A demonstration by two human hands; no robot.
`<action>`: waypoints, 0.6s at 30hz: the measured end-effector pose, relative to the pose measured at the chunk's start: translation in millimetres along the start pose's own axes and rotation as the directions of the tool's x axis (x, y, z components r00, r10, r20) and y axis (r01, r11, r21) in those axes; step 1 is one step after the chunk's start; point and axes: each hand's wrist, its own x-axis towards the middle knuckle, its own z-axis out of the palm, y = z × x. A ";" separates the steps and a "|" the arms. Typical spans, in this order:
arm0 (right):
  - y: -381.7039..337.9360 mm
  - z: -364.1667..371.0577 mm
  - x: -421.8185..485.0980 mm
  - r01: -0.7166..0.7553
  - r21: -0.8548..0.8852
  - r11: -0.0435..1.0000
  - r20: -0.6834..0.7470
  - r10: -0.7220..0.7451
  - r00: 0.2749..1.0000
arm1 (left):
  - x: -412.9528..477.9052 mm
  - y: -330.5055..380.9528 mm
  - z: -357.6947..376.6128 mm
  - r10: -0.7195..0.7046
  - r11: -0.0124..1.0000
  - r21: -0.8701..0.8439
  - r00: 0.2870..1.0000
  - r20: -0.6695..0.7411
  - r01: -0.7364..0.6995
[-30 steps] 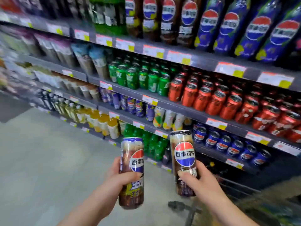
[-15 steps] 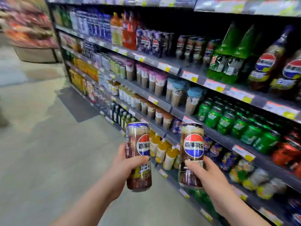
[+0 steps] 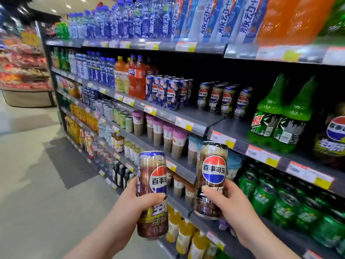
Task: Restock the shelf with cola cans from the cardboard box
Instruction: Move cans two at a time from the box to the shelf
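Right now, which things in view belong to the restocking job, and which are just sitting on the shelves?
Job in hand:
- left hand gripping the left cola can
- right hand gripping the right cola can
- row of matching cans on the shelf
- the cardboard box is not in view

Just sitting there:
- green bottles
- pink-lidded cups
- green cans
- water bottles

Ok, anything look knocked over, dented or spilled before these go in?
Nothing stands out. The left can and right can look undented; the matching shelf cans stand upright behind bare shelf board.
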 end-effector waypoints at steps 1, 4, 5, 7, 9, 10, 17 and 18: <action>-6.6 -3.1 21.2 0.017 -0.019 1.000 -0.019 -0.018 1.000 | 21.6 6.4 2.2 0.001 1.000 0.003 1.000 0.013 -0.001; -28.6 -12.4 83.5 0.063 -0.066 0.996 -0.078 -0.068 0.995 | 82.4 24.3 11.3 0.017 1.000 0.007 0.998 0.053 -0.018; -35.9 -15.0 103.1 0.085 -0.075 0.994 -0.087 -0.092 0.992 | 100.6 29.4 14.2 0.022 1.000 0.001 0.998 0.061 -0.022; -48.5 -18.2 140.0 0.110 -0.084 0.990 -0.110 -0.119 0.987 | 134.3 36.7 17.1 0.032 0.999 -0.003 0.997 0.075 -0.032; -58.2 -19.4 173.5 0.123 -0.092 0.988 -0.142 -0.135 0.981 | 163.7 42.8 17.0 0.031 1.000 0.001 0.995 0.096 -0.031; -62.8 -18.9 189.6 0.124 -0.102 0.987 -0.162 -0.140 0.977 | 178.9 44.9 15.3 0.029 1.000 -0.001 0.994 0.106 -0.029; -85.9 -5.9 296.1 0.140 -0.093 0.986 -0.310 -0.162 0.937 | 286.4 62.6 4.9 0.037 0.999 -0.020 0.977 0.210 -0.033; -88.7 -2.3 310.6 0.144 -0.097 0.985 -0.337 -0.169 0.926 | 301.1 66.2 1.5 0.037 0.999 -0.021 0.971 0.235 -0.033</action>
